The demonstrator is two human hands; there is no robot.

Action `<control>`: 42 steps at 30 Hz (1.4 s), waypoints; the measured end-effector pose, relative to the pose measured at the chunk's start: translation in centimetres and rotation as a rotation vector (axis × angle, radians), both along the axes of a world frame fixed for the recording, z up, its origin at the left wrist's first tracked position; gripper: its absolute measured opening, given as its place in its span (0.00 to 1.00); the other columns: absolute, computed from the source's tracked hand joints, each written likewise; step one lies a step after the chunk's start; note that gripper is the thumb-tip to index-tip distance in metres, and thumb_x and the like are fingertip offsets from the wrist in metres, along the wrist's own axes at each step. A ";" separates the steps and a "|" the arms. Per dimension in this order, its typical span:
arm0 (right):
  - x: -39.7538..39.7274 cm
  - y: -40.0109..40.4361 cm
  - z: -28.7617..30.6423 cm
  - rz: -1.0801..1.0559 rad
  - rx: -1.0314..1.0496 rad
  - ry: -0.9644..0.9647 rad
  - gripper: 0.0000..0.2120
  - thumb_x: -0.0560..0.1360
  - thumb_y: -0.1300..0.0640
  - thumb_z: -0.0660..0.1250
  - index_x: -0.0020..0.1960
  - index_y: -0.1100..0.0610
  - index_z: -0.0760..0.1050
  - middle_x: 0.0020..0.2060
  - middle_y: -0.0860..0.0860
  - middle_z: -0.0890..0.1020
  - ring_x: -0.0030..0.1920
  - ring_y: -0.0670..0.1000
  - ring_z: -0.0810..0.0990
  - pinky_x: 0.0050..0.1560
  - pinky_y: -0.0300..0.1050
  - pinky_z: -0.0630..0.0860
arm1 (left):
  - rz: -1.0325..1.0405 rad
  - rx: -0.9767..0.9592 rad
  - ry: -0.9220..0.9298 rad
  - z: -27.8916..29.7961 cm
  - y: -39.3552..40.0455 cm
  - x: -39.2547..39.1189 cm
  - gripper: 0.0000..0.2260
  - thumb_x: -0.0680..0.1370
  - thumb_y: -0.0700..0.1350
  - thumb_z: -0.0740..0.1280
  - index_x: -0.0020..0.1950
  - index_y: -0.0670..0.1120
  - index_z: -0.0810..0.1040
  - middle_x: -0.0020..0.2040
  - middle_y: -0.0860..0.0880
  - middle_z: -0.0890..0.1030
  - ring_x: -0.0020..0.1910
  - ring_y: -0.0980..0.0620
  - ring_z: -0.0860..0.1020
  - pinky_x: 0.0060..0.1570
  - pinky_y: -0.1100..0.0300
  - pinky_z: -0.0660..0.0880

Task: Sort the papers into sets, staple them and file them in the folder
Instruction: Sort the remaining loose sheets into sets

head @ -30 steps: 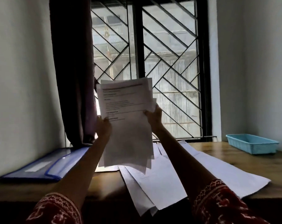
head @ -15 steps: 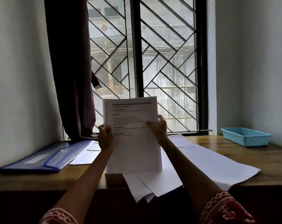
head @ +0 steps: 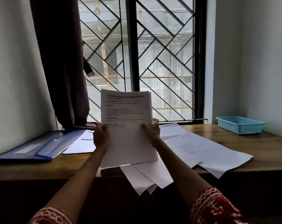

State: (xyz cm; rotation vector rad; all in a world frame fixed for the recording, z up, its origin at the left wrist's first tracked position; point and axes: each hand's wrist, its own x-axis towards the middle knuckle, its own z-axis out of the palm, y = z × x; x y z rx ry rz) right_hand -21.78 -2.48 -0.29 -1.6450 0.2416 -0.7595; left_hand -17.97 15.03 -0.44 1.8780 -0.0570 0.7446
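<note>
Papers (head: 129, 130) stand upright between both hands' grip.

Printed lines on the top sheet of the paper stack (head: 127, 126), held upright over the wooden tabletop's (head: 234, 138) near edge: a grey header bar, bold headings, a short list, all too blurred to read. Fainter print on the loose sheets (head: 193, 146) lying toward the right edge, also illegible. A pale blank label strip on the blue folder (head: 31, 147) at the left edge. No legible word, number or brand anywhere.

Red sleeves (head: 216, 207) with white pattern
</note>
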 end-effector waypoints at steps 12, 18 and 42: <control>1.4 -0.2 0.4 0.355 -0.020 0.173 0.08 0.79 0.61 0.60 0.58 0.60 0.70 0.37 0.52 0.78 0.32 0.50 0.76 0.34 0.41 0.74 | 0.236 0.139 0.319 -0.6 9.2 3.3 0.17 0.80 0.40 0.55 0.65 0.34 0.70 0.65 0.33 0.71 0.64 0.35 0.71 0.62 0.45 0.68; 2.0 -0.5 -1.8 0.379 0.009 0.253 0.16 0.81 0.55 0.59 0.61 0.67 0.70 0.52 0.64 0.79 0.35 0.52 0.78 0.39 0.45 0.78 | 0.126 0.103 0.363 -3.9 10.2 4.3 0.17 0.80 0.41 0.59 0.65 0.32 0.70 0.63 0.32 0.73 0.63 0.36 0.72 0.63 0.49 0.69; 3.4 2.3 -1.4 0.722 -0.340 0.157 0.09 0.68 0.69 0.72 0.40 0.57 0.76 0.34 0.52 0.78 0.35 0.46 0.75 0.34 0.33 0.71 | -0.182 0.435 -0.410 -5.8 3.1 4.0 0.09 0.70 0.43 0.62 0.43 0.43 0.80 0.48 0.42 0.81 0.50 0.41 0.78 0.51 0.58 0.71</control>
